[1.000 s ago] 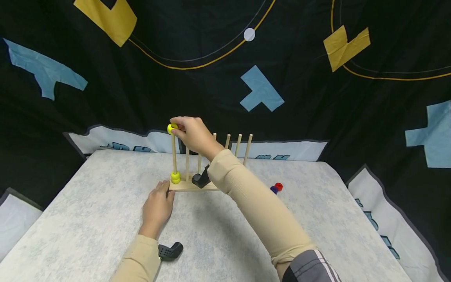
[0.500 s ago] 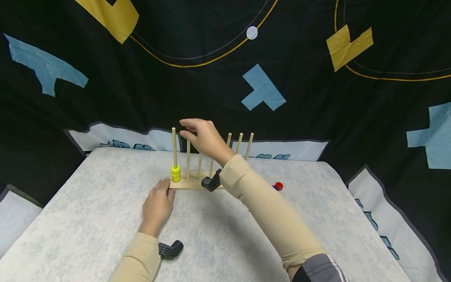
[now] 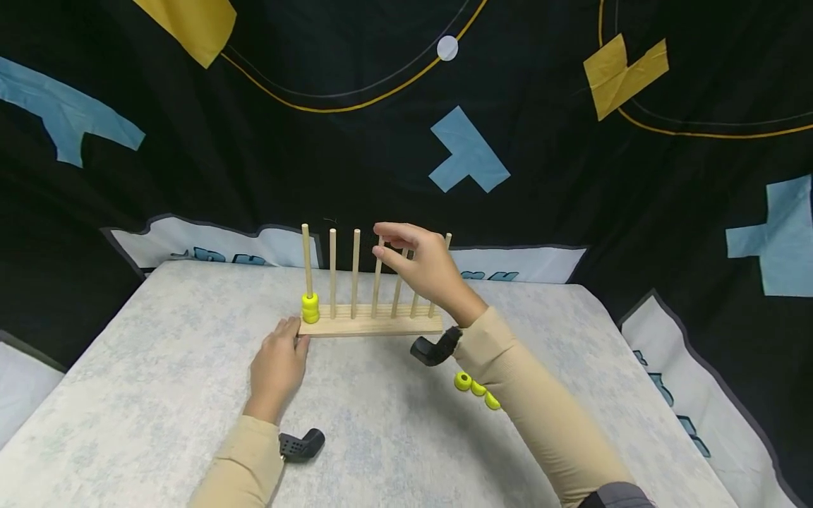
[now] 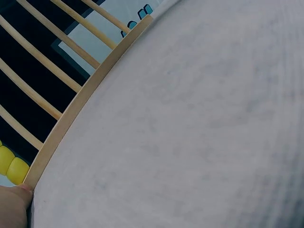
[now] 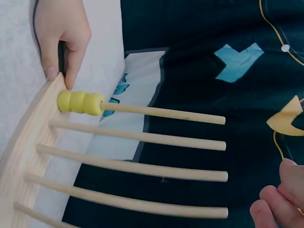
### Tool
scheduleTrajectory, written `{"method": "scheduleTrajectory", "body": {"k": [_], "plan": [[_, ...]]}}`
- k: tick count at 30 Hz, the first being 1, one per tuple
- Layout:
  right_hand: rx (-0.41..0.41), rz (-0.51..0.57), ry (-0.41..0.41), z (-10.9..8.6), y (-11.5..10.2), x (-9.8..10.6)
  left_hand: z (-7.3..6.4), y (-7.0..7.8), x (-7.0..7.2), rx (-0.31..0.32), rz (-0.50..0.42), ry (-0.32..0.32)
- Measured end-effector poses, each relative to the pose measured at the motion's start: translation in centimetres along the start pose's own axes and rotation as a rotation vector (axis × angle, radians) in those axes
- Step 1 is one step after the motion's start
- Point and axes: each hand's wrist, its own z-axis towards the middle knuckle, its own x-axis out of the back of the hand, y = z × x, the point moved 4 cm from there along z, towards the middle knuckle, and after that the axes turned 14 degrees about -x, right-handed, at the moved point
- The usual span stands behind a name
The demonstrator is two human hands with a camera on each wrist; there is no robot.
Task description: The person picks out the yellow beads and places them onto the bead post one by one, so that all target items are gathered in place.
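Note:
A wooden peg rack [image 3: 371,325] with a row of upright pegs stands toward the back of the table. Three yellow beads [image 3: 310,308] are stacked at the foot of its leftmost peg, also seen as yellow beads [image 5: 80,102] in the right wrist view. My left hand [image 3: 276,367] grips the left end of the base, thumb on the near side and fingers opposite. The right hand [image 3: 422,262] is raised in front of the right-hand pegs, fingers loosely bent and apart with nothing between them. It overlaps some peg tops in the head view.
Loose yellow beads [image 3: 462,381] lie on the table beside the right forearm, which partly covers them. A black cloth [image 3: 356,169] with blue and gold patches hangs behind the table. Each wrist carries a black camera mount [image 3: 437,347].
My right hand let go of a yellow bead at the leftmost peg's top; it dropped onto the two below. The hand then moved right, uncovering pegs and loose yellow beads. The left hand stayed put.

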Motion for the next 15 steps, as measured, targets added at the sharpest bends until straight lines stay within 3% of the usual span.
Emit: {"method": "scheduleTrajectory", "body": {"k": [15], "plan": [[-0.116,0.055,-0.018,-6.2,4.8,2.5,0.0,0.3,0.3,-0.011,-0.007,0.009]]}}
